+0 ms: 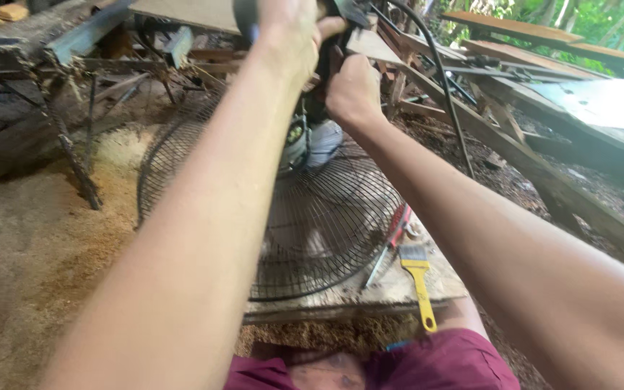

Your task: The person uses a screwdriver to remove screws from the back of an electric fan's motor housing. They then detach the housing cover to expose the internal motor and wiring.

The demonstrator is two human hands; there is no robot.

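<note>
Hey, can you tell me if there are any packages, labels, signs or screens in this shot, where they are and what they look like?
No packages, signs or screens show.
Possible label: a small yellow-green patch on the fan motor housing, below the left hand and beside the right hand; too blurred to tell its shape.

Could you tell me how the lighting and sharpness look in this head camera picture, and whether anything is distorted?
Head view: soft shaded daylight, no harsh shadows; the foliage at top right is bright. The forearms bulge wide near the lens, wide-angle stretch. The left hand and right hand on the dark power tool look slightly soft, while the wire fan guard and yellow brush are crisp.
</note>
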